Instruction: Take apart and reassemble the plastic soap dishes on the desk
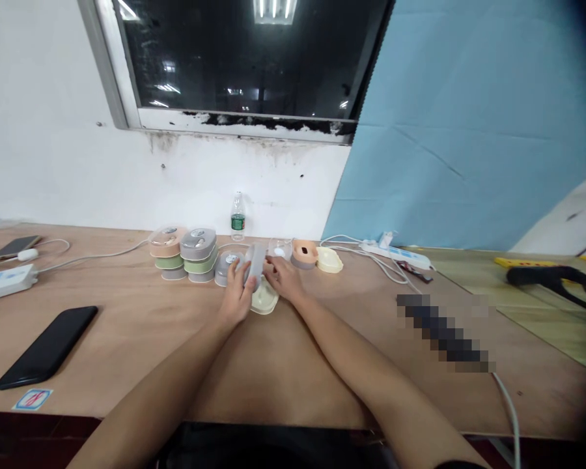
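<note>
My left hand (237, 292) grips a grey container with a translucent look (256, 260), tilted up on its side. At its right side is my right hand (286, 277), fingers curled in close to the container; whatever they hold is hidden. Below the hands a cream oval shell (265, 299) lies on the table, partly covered. Just left of my left hand sits a grey lidded container (228, 264). A clear lid (279, 249) lies behind my right hand. Further right are a peach container (305, 253) on a grey base and a cream oval shell (330, 260).
Stacks of peach, green and grey containers (198, 255) stand left of the hands. A clear bottle (237, 218) stands by the wall. Power strips (395, 254) with white cables lie at both sides. A black phone (49, 345) rests at the left; a pixelated dark object (444, 332) lies right.
</note>
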A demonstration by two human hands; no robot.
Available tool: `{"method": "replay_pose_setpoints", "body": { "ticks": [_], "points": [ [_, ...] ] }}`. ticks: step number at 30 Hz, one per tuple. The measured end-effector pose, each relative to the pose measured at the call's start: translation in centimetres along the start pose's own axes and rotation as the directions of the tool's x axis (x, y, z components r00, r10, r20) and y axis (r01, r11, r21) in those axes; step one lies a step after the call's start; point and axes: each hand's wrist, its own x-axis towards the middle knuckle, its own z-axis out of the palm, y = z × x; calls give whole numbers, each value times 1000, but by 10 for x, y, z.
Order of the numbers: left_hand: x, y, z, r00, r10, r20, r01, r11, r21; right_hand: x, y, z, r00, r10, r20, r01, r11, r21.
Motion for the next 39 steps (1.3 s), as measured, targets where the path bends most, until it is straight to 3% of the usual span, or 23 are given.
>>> {"method": "replay_pose_setpoints", "body": {
  "ticks": [4,7,10,12,14,18,21,27,32,39],
  "points": [
    [0,2,-4,990,50,-133,-53,999,-14,-7,-26,-1,967,-248,51,245,967,71],
    [0,-1,-4,984,104,-144,-117,990,-83,-13,-45,5,945,-305,120,300,952,58],
    [0,-3,-1,989,126,-82,-140,971,-193,-13,-46,10,965,-235,118,235,972,17],
    [-2,-3,2,992,126,22,-118,968,-222,-10,-33,8,987,-160,29,160,987,-13],
    [-4,-1,3,981,118,154,-97,986,-136,-5,-12,2,993,-66,-102,62,997,-42],
    [-8,-2,6,914,112,389,-182,972,146,0,41,-19,922,175,-345,-217,972,-87],
    [-10,-6,9,876,66,478,-216,939,266,-4,76,-32,875,241,-419,-318,940,-123],
    [-10,-9,9,851,-5,526,-217,908,359,-17,112,-34,875,272,-400,-375,904,-206],
    [-9,-6,7,821,-73,566,-196,895,401,-17,117,-29,902,288,-321,-360,913,-193],
    [-9,-5,7,829,-100,551,-181,883,432,-18,117,-29,905,288,-312,-366,902,-228]
  ]
}}
